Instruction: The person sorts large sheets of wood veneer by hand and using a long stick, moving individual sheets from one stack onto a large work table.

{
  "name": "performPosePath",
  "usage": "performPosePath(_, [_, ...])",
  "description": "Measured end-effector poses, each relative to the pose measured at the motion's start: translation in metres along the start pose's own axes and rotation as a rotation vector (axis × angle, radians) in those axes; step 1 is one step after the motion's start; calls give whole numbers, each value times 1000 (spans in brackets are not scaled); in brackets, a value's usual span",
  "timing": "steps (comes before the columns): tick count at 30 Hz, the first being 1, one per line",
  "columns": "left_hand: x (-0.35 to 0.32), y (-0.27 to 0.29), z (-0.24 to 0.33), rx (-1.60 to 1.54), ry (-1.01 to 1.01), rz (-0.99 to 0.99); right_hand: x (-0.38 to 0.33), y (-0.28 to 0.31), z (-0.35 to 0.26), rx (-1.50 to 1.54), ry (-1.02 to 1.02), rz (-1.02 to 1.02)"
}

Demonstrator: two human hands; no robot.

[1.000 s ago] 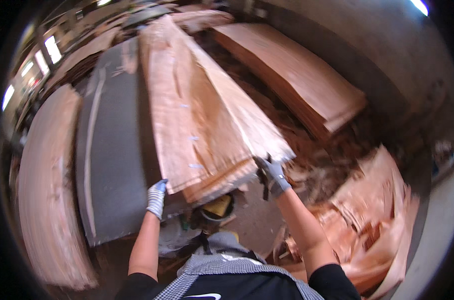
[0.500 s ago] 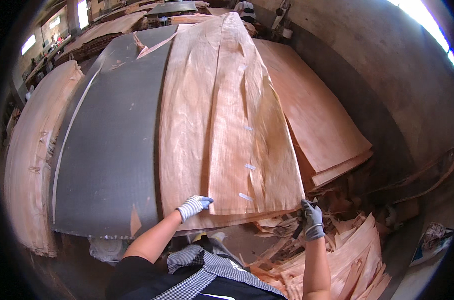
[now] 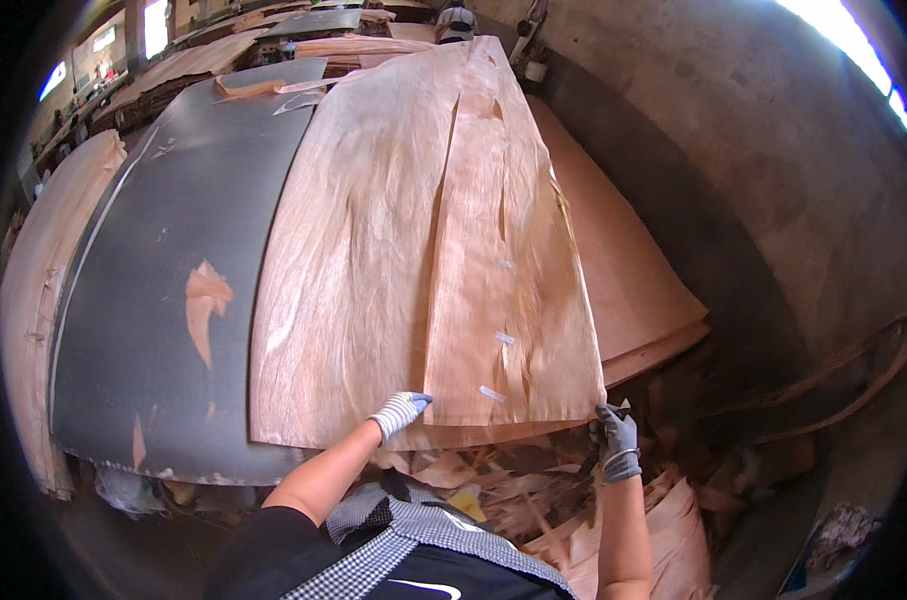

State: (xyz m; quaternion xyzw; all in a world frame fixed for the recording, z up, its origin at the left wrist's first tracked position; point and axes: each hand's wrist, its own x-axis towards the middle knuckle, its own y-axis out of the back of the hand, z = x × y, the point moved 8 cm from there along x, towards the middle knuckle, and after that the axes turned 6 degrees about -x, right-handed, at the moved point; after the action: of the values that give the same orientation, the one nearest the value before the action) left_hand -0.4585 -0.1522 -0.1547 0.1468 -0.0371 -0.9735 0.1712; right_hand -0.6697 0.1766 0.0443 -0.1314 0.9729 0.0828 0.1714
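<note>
A long, pale reddish-brown wood veneer sheet stretches away from me, with short strips of whitish tape along a split. My left hand, in a striped grey-and-white glove, pinches its near left corner. At the near right corner, my right hand in a grey glove is closed on the edge. A small dark pointed shape shows by the right fingers; I cannot make out what it is. Beneath and to the left lies a wider veneer sheet, partly over a dark grey board.
Torn veneer scraps lie on the board. A veneer stack stands at the far left, another at the right before a wall. Broken veneer pieces heap on the floor near my right arm. Someone is at the far end.
The wider veneer sheet now spreads further left over the dark board, and a torn scrap shows there. Both hands keep their hold on the taped sheet's near corners. The view has shifted slightly.
</note>
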Motion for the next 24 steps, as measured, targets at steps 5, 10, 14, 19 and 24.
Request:
performPosePath(5, [-18,10,-30,-230,19,246,-6,-12,1,-18,40,-22])
performPosePath(10, [-65,61,-127,50,88,790,18,0,28,-50,71,-11])
performPosePath(14, [-113,52,-301,-703,676,840,13,-15,29,-90,60,5])
performPosePath(19, [-53,-22,-321,-1729,771,532,30,2,28,-164,180,112])
performPosePath(24, [-14,-41,-381,-1824,550,700,42,18,51,-235,225,164])
